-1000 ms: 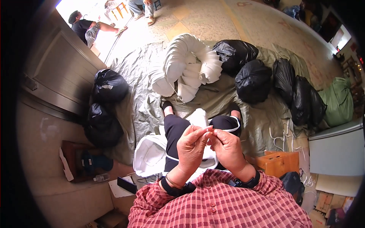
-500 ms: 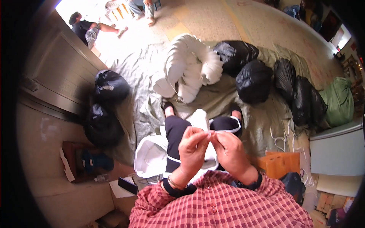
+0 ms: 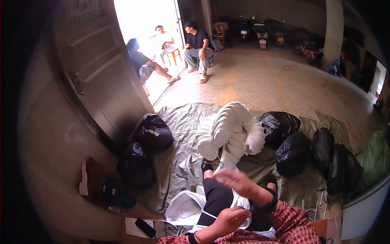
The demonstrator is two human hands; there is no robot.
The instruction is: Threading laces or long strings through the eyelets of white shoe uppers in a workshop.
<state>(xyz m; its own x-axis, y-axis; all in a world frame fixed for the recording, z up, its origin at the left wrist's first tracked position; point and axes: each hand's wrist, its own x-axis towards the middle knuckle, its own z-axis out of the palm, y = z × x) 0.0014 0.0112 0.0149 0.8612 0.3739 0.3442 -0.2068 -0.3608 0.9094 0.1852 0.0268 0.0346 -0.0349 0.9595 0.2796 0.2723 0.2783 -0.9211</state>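
Observation:
My left hand (image 3: pixel 232 223) is closed low over my lap, fingertips pressed together; what they hold, if anything, is too small to make out. Farther out and above it, my right hand (image 3: pixel 240 184) is smeared by motion, its fingers pointing left. Beneath the hands, white cloth (image 3: pixel 242 202) lies across my dark trousers. A white, bowl-shaped cloth piece (image 3: pixel 185 208) with a pale cord rests beside my left leg. Beyond my feet curls a long row of nested white pieces (image 3: pixel 231 122), cup-like in shape, on a grey-green sheet (image 3: pixel 185 156).
Black plastic bags stand at left (image 3: pixel 153 132) and right (image 3: pixel 293 154), with a green sack (image 3: pixel 374 152) farther right. A dark phone (image 3: pixel 145 227) lies at lower left. Three people sit by the bright doorway near a brown door (image 3: pixel 101 65). Motorbikes (image 3: pixel 261 34) are parked at the back.
My view has tilted up, bringing the doorway and motorbikes in. My hands, fingertips together before, have parted: the right swung outward and the left stayed low.

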